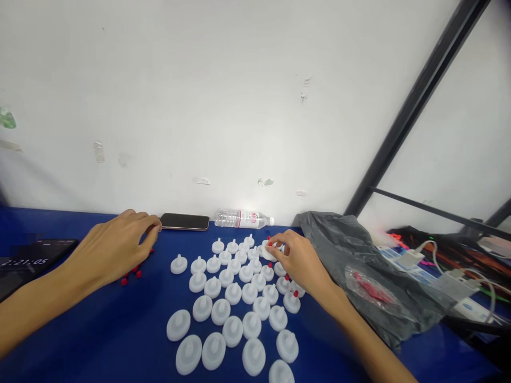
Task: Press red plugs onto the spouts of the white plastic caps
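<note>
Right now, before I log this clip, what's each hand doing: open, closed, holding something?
Left hand: fingers curled near red tips; whether it holds anything cannot be told.
Right hand: closed, pinching the red tip on a white cap.

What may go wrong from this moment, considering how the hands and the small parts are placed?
The left hand may scatter the small red pieces lying loose near it. The right hand, working among closely set white caps, could shift neighbouring ones. The clear bottle lies on its side behind them, so a bump might set it rolling.
</note>
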A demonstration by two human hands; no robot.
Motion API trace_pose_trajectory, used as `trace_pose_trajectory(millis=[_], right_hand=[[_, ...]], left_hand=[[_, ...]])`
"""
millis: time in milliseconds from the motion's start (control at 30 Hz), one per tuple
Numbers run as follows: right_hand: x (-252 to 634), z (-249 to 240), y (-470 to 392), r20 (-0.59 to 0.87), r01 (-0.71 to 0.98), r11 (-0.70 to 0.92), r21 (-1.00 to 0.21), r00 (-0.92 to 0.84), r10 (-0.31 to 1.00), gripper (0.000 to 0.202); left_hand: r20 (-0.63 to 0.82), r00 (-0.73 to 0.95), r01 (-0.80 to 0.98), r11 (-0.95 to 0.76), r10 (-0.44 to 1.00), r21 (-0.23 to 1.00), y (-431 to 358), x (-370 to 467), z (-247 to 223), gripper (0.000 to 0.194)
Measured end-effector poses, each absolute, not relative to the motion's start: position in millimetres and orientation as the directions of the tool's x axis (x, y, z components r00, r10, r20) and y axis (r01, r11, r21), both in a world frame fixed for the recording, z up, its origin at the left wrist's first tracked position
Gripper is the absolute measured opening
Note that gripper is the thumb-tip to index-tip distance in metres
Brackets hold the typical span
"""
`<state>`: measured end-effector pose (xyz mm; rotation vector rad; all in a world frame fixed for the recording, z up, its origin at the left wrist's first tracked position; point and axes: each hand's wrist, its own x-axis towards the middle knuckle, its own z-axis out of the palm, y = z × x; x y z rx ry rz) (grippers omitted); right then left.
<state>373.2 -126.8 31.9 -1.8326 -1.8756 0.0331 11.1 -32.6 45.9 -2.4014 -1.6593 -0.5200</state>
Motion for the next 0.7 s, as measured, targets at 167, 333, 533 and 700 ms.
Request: trace_pose_trajectory(millis=[167,333,533,700], right_hand=[[372,22,-121,0.301,0.940,0.063,-0.336,0.044,0.953,0.015],[371,17,-119,0.295,0.947,0.063,-0.316,0.036,0.955,0.016],[371,21,-121,0.287,0.949,0.112,-0.293,-0.024,0.958,0.022],[370,21,-123,0.285,0.958,0.132,-0.253,-0.057,0.957,0.026]], left_hand=[[0.356,0.396,0.904,-0.428,0.846,0.013,-26,6,38,0.043],[0.359,0.422,0.891,-0.453,0.832,0.002,-19,0,31,0.046],[0.327,0.444,0.882,-0.472,0.834,0.008,-13,-6,23,0.047],[0.288,0.431,0.889,-0.457,0.855,0.027,-6,-8,18,0.043]])
